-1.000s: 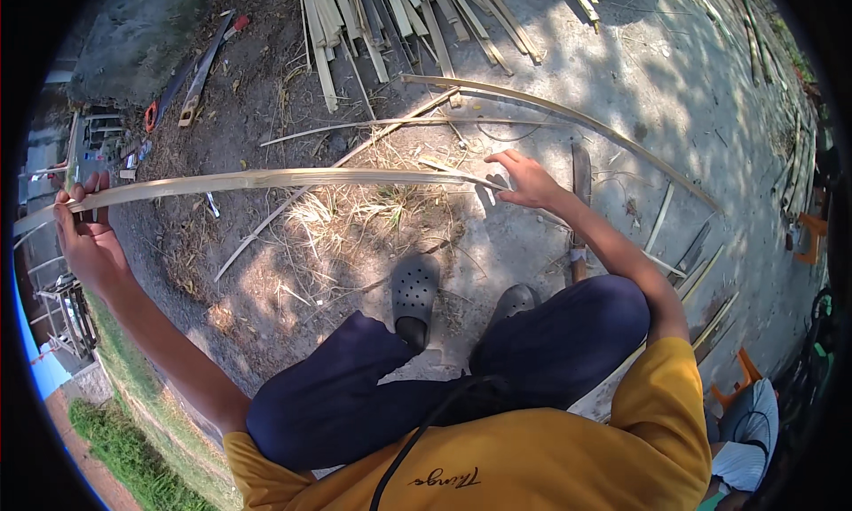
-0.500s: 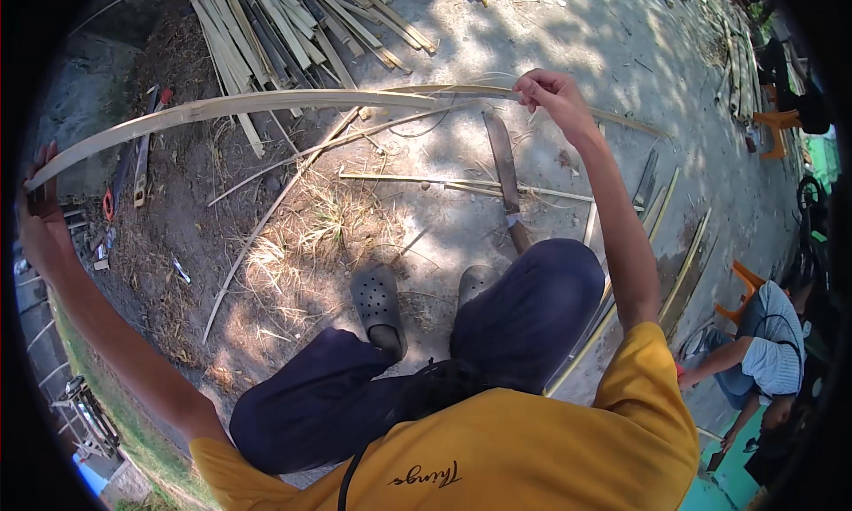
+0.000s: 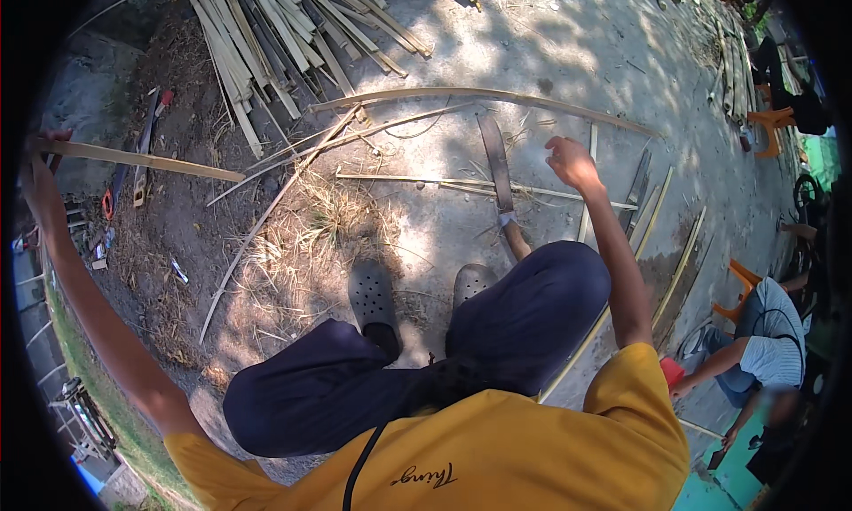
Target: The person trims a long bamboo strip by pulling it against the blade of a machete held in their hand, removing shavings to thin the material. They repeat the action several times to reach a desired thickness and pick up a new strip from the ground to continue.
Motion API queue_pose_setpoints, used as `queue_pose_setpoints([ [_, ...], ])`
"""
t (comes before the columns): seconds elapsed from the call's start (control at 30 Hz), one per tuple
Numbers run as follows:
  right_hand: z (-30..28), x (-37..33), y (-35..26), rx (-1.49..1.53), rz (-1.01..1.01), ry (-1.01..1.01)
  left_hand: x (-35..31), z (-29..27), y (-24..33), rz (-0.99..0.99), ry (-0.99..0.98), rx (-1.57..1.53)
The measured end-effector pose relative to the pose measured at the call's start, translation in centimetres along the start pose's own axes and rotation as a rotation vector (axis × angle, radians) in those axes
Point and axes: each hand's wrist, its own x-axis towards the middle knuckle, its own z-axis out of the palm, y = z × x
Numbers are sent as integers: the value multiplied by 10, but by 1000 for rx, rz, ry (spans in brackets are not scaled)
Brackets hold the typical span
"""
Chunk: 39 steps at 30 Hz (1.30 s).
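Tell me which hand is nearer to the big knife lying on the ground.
Right. The right hand hovers open just right of the big knife, not touching it. The left hand is far off to the left, gripping a bamboo strip.

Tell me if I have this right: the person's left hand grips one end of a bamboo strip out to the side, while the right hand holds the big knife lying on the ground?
Not quite. In the head view the left hand does grip the bamboo strip, but the right hand is empty, hovering above the ground. The knife lies untouched beside it.

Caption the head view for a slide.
Seated person's left hand holds a bamboo strip; right hand hovers empty above a machete.
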Motion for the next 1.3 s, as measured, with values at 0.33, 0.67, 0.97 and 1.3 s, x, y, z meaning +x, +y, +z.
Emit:
queue_pose_setpoints([
  [0.33,135,-132,-49,235,392,26,-62,244,35,-293,-763,-12],
  [0.67,154,-142,-49,302,270,150,-204,444,-6,162,-918,312],
  [0.97,113,-138,-55,401,344,107,-264,496,-53,-100,-1044,330],
  [1.3,117,-227,-14,593,628,247,-312,435,-60,-148,-1041,379],
])
